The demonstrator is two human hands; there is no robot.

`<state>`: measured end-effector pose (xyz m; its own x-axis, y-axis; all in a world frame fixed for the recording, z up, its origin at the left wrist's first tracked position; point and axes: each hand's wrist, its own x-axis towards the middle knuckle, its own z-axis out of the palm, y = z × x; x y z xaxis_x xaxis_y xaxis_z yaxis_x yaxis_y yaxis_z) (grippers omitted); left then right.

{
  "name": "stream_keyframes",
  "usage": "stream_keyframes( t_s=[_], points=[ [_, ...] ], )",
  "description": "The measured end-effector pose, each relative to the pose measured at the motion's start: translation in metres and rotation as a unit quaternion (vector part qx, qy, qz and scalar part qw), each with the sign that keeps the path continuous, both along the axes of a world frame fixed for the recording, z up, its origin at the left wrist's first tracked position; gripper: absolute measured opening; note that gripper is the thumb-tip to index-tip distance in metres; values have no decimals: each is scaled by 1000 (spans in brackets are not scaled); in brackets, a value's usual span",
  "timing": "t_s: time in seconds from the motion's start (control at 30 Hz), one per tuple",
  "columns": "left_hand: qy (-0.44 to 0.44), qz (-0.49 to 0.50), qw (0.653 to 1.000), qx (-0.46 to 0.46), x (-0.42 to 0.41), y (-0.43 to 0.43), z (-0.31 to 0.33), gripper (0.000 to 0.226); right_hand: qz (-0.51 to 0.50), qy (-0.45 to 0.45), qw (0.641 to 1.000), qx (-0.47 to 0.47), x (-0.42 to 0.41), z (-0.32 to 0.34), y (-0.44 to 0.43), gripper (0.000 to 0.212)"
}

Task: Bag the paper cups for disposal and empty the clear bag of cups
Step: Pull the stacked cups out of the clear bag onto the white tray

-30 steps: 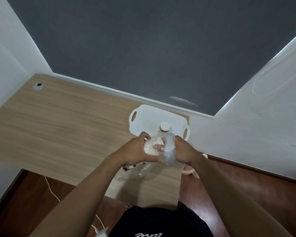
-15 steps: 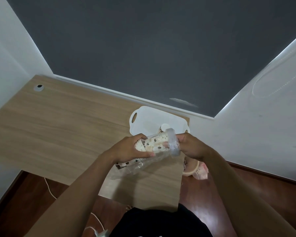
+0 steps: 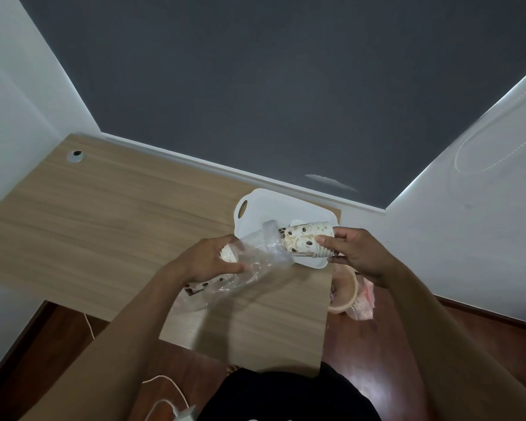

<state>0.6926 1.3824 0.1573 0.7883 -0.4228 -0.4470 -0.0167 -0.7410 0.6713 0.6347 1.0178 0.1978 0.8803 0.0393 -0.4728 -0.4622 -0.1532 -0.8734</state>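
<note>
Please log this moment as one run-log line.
phase: emptying clear bag | right hand: pulling cup stack out | left hand: gripping bag | below: white tray

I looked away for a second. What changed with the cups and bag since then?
The right hand has drawn the cup stack rightward, mostly out of the clear bag, over the white tray. The left hand moved left, keeping hold of the bag. A second stack beneath it, the tray and the desk stayed put.
</note>
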Motion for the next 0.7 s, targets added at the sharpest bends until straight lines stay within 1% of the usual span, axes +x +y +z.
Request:
stream_keyframes(
  t_s=[0.07,0.13,0.2,0.27,0.4,0.47,0.53,0.57,0.6,0.7],
  points=[
    [-1,-4,1000,-24,-1,-5,-4,44,2,6,1000,16,1,-1,5,32],
    [0,0,999,-49,-5,-14,-7,38,-4,11,999,34,1,-2,15,30],
    [5,4,998,-64,-10,-22,-12,38,-21,17,998,48,3,-7,22,32],
    [10,3,996,-84,-15,-26,-16,42,-36,23,998,39,2,-14,24,34],
    [69,40,984,-158,-22,-28,-12,49,-37,34,999,-9,0,-27,24,58],
    [89,53,979,-175,-21,-28,-12,51,-24,34,999,-32,-1,-30,24,77],
    [97,49,978,-176,-19,-29,-11,54,12,14,995,-98,-3,-32,27,101],
    [104,48,977,-179,-18,-30,-11,55,36,1,992,-124,-3,-35,27,105],
    [111,51,975,-188,-17,-32,-12,54,57,-10,988,-140,-3,-33,29,104],
    [121,63,969,-207,-13,-38,-5,54,92,-17,977,-191,-1,-33,30,88]
  ],
)
